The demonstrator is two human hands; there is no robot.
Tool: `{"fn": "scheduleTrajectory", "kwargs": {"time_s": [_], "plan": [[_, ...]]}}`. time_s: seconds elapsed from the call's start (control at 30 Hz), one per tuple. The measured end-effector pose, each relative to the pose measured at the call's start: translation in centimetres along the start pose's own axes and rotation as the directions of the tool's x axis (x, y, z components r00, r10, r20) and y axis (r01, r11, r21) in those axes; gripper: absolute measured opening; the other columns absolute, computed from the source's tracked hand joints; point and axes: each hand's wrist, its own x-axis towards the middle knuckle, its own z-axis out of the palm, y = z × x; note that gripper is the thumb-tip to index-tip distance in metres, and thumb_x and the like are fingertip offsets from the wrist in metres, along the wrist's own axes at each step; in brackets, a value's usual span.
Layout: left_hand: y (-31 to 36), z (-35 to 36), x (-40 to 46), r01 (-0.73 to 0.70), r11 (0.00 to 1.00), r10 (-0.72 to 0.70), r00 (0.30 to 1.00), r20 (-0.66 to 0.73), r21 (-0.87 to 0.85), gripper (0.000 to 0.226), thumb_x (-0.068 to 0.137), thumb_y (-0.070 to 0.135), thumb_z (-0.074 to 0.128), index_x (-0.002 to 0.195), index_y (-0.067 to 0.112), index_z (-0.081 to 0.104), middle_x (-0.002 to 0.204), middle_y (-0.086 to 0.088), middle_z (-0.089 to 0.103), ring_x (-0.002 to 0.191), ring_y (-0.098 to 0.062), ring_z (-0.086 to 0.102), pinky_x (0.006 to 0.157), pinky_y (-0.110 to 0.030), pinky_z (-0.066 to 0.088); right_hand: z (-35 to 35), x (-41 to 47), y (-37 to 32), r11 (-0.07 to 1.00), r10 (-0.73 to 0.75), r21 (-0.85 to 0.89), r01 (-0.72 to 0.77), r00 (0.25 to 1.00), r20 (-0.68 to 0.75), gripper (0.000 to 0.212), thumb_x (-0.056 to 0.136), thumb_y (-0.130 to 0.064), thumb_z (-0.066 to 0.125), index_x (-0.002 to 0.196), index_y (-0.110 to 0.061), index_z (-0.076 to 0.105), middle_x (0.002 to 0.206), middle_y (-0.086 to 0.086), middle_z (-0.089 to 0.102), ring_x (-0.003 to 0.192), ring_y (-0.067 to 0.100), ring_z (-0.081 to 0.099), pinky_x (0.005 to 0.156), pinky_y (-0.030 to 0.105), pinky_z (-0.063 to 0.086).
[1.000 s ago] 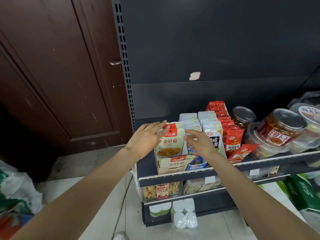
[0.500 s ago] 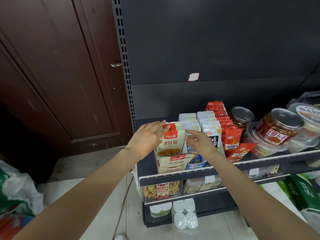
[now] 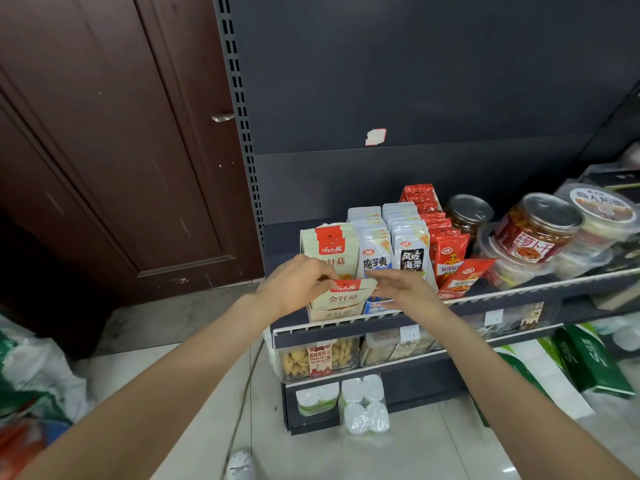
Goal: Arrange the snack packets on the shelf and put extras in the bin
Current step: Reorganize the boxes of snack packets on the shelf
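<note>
- While the left hand [image 3: 294, 285] is pinching the front cream packet [image 3: 346, 297] by its red top edge, the right hand [image 3: 410, 291] is hovering just beside the packet's right corner, fingers loosely spread and grasping nothing that I can see.
- Packet is sitting at the front of the leftmost row on the shelf [image 3: 502, 299], in front of the upright cream packets [image 3: 334, 247], leaning forward against the shelf's front rail.
- Handling guess: small foil-type pouch, looking light and soft, probably crinkling and bending if taken by the middle; surface looking glossy, so likely a bit slippery.
- Best hold is looking like the flat sealed top strip, thumb and fingers either side, where the left grip is already closing; second hand steadying a side edge is making sense.
- Neighbouring rows of blue-white packets [image 3: 375, 251], black-label packets [image 3: 412, 251] and red packets [image 3: 450, 251] are standing tight beside it, so pulling sideways is risking tipping them; lifting straight up seems safer.
- One red packet [image 3: 465, 275] is lying tilted at the front of its row, probably needing straightening too.
- Jars [image 3: 536, 226] are sitting further right on the same shelf, well apart from the hands.
- No bin is clearly visible; bags at the left edge are too blurred to tell.
</note>
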Motion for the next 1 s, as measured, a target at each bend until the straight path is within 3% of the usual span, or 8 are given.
{"fn": "scheduleTrajectory", "kwargs": {"time_s": [0.13, 0.27, 0.43, 0.57, 0.67, 0.77, 0.9, 1.0], "plan": [[0.6, 0.1, -0.1, 0.093, 0.958, -0.129, 0.984, -0.120, -0.270, 0.016, 0.080, 0.013, 0.073, 0.074, 0.024, 0.065, 0.085, 0.004, 0.069, 0.080, -0.008, 0.062, 0.079, -0.032, 0.053, 0.4, -0.8, 0.2, 0.988, -0.132, -0.088, 0.128, 0.991, -0.032, 0.023, 0.088, -0.009, 0.062, 0.107, -0.021, 0.065, 0.091, -0.006, 0.068, 0.086, 0.006, 0.062, 0.073, 0.015, 0.049], [1.0, -0.5, -0.6, 0.118, 0.889, -0.205, 0.967, -0.154, -0.442, 0.015, 0.076, 0.017, 0.077, 0.069, 0.022, 0.066, 0.088, 0.004, 0.072, 0.086, -0.009, 0.066, 0.076, -0.025, 0.054, 0.9, -0.9, -0.2, 0.975, -0.175, -0.166, 0.150, 0.973, -0.149, 0.022, 0.089, -0.020, 0.061, 0.106, -0.009, 0.070, 0.094, 0.000, 0.069, 0.090, 0.014, 0.063, 0.084, 0.030, 0.052], [1.6, -2.5, -1.7, 0.097, 0.932, -0.201, 0.940, -0.276, -0.350, 0.011, 0.081, 0.013, 0.073, 0.077, 0.020, 0.065, 0.086, 0.003, 0.071, 0.081, -0.006, 0.064, 0.077, -0.021, 0.051, 0.8, -0.9, -1.3, 0.954, -0.174, -0.268, 0.137, 0.977, -0.120, 0.022, 0.091, -0.022, 0.059, 0.108, -0.012, 0.070, 0.103, 0.002, 0.069, 0.093, 0.017, 0.063, 0.094, 0.041, 0.049], [2.3, -4.8, -2.6, 0.047, 0.946, -0.174, 0.909, -0.378, -0.321, 0.006, 0.084, 0.014, 0.070, 0.082, 0.018, 0.065, 0.082, 0.007, 0.069, 0.076, 0.000, 0.062, 0.067, -0.009, 0.047, 0.7, -1.2, -3.4, 0.948, -0.225, -0.265, 0.179, 0.962, -0.153, 0.027, 0.094, -0.024, 0.054, 0.117, -0.013, 0.064, 0.105, -0.005, 0.063, 0.098, 0.010, 0.056, 0.096, 0.038, 0.047], [2.7, -6.6, -3.4, -0.035, 0.921, -0.164, 0.867, -0.471, -0.387, 0.012, 0.082, 0.014, 0.071, 0.075, 0.020, 0.064, 0.077, 0.012, 0.069, 0.073, 0.003, 0.063, 0.063, -0.010, 0.047, 0.7, -1.2, -4.9, 0.942, -0.225, -0.296, 0.156, 0.951, -0.213, 0.032, 0.098, -0.032, 0.044, 0.114, -0.011, 0.063, 0.094, 0.000, 0.064, 0.074, 0.012, 0.056, 0.084, 0.040, 0.052], [2.8, -7.8, -3.9, -0.112, 0.885, -0.168, 0.829, -0.534, -0.453, 0.018, 0.082, 0.014, 0.071, 0.071, 0.024, 0.063, 0.077, 0.013, 0.070, 0.078, -0.003, 0.066, 0.068, -0.020, 0.054, 0.7, -1.5, -6.8, 0.995, -0.062, -0.091, 0.044, 0.977, -0.204, 0.036, 0.100, -0.040, 0.035, 0.097, -0.014, 0.060, 0.078, 0.005, 0.064, 0.061, 0.018, 0.058, 0.063, 0.031, 0.052], [3.1, -8.6, -4.2, -0.193, 0.838, -0.138, 0.831, -0.540, -0.511, 0.016, 0.080, 0.010, 0.071, 0.073, 0.023, 0.066, 0.076, 0.017, 0.068, 0.081, -0.003, 0.066, 0.073, -0.020, 0.053, 0.6, -1.7, -8.3, 0.973, 0.009, 0.226, 0.039, 0.978, -0.206, 0.034, 0.098, -0.034, 0.045, 0.095, -0.008, 0.065, 0.093, 0.011, 0.069, 0.084, 0.023, 0.067, 0.074, 0.030, 0.055], [2.3, -8.7, -4.1, -0.135, 0.873, -0.182, 0.802, -0.569, -0.469, 0.012, 0.082, 0.012, 0.071, 0.085, 0.023, 0.070, 0.105, 0.008, 0.065, 0.100, -0.005, 0.059, 0.087, -0.022, 0.048, 0.4, -1.8, -8.6, 0.918, -0.079, 0.357, 0.173, 0.962, -0.261, 0.013, 0.093, -0.011, 0.056, 0.101, -0.005, 0.064, 0.104, 0.013, 0.068, 0.098, 0.024, 0.066, 0.073, 0.023, 0.056]]}}
